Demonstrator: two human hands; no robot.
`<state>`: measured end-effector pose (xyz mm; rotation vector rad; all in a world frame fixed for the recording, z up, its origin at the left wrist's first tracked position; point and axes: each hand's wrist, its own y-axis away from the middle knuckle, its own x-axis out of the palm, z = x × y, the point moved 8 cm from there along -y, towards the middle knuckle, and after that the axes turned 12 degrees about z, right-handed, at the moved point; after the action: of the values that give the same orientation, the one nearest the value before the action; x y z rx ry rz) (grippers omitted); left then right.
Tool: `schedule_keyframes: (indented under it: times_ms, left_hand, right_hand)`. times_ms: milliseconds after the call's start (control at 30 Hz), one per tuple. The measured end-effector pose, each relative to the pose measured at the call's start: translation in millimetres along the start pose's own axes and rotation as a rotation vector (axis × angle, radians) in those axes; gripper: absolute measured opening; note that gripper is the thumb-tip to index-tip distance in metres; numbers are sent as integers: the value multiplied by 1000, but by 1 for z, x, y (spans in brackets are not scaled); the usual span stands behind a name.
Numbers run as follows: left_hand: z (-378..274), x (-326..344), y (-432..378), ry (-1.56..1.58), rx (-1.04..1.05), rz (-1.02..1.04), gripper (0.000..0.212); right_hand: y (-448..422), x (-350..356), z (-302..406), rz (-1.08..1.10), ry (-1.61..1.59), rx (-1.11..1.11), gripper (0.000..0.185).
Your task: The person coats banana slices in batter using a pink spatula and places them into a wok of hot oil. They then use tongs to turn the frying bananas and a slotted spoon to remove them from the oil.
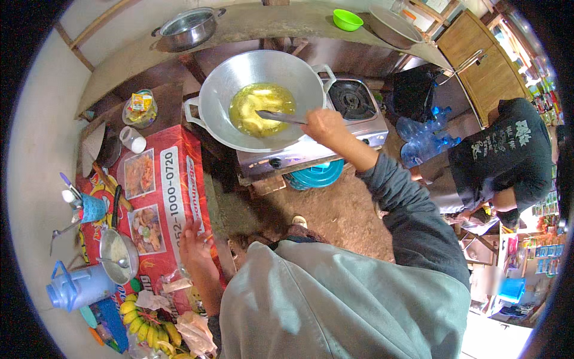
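Note:
My right hand grips the end of a dark, flat-bladed utensil over a large aluminium wok. Its tip reaches into yellow oil, where several pale battered pieces lie. The wok stands on the left side of a two-burner gas stove; the right burner is bare. My left hand hovers at the edge of the red printed table cover, fingers apart, holding nothing that I can see. Behind it on the table sits a metal bowl of pale batter with a spoon inside.
Yellow bananas, a blue pitcher and a blue utensil cup crowd the table. A teal lidded bucket is below the stove. Blue-tinted plastic bottles lie right, near a bent-over person. A steel pot rests on the back ledge.

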<state>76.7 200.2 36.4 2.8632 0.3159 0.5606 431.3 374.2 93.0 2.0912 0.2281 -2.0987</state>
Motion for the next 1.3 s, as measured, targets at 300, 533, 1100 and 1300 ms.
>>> schedule_keyframes:
  times_ms: [300,533,1100,1300]
  left_hand:
    - [-5,33,-20,53,4,173,35]
    - [-2,37,-25,62,-71,182,34]
    - [-17,-64,1,184,49,-77,35]
    - [-30,-104,-4,20,139,-205,31]
  right_hand:
    - [-28,-34,-36,53,222,74,16]
    - [-26,-13,-40,111,176,129,19]
    - [-10,9,-24,183,-54,133,40]
    - [2,29,-26,123,-131,267,44]
